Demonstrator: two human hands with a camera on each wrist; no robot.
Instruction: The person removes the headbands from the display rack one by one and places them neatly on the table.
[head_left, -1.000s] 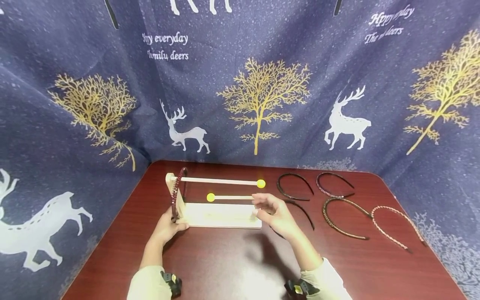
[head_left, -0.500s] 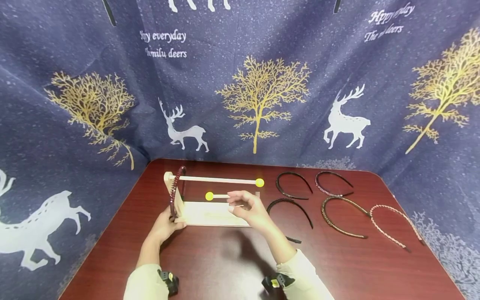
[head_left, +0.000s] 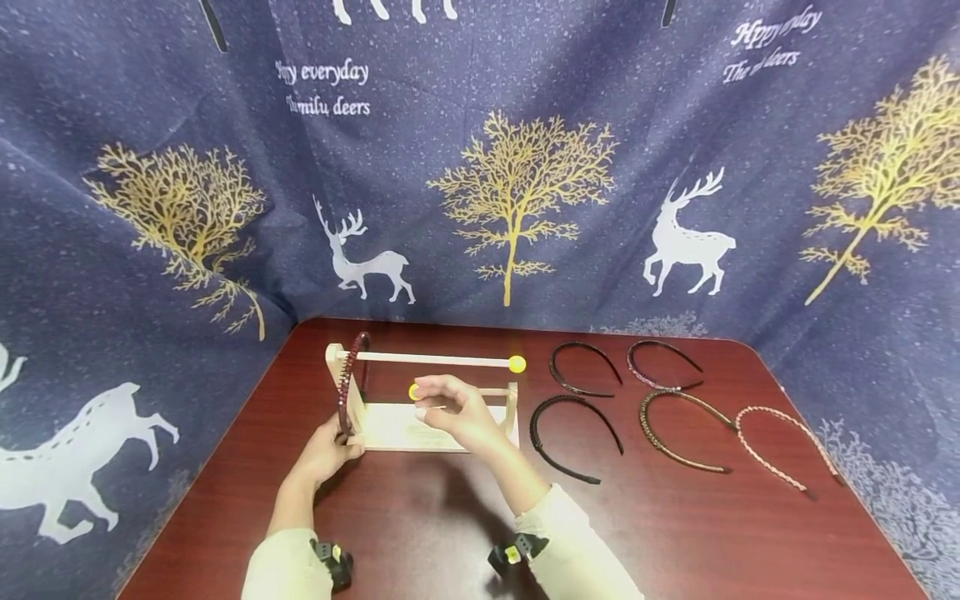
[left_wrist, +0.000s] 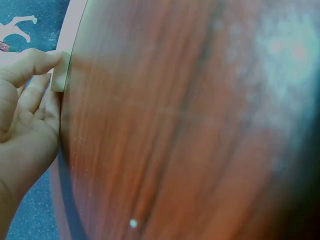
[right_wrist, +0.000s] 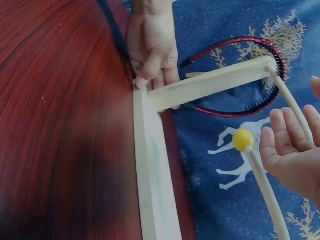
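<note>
My left hand (head_left: 321,452) grips the left end of a pale wooden headband rack (head_left: 390,429). In the left wrist view its thumb and fingers pinch the base corner (left_wrist: 60,79). A dark red headband (head_left: 346,387) hangs on the upper rod (head_left: 442,360), beside the left upright. That rod ends in a yellow ball (head_left: 517,364). My right hand (head_left: 465,421) hovers at the lower rod's yellow ball, fingers loosely bent and holding nothing. The right wrist view shows these fingers (right_wrist: 282,132) right beside the lower ball (right_wrist: 243,140), with the red headband (right_wrist: 280,55) behind.
To the right on the red-brown table (head_left: 675,533) lie two black headbands (head_left: 553,367) (head_left: 535,429), one with pinkish decoration (head_left: 632,367), a gold-brown one (head_left: 645,417) and a pink braided one (head_left: 741,433). A blue deer-patterned cloth (head_left: 450,167) stands behind.
My right hand has moved left along the lower rod, from its right end to its yellow ball, uncovering the short right upright. My left hand keeps its grip on the rack.
</note>
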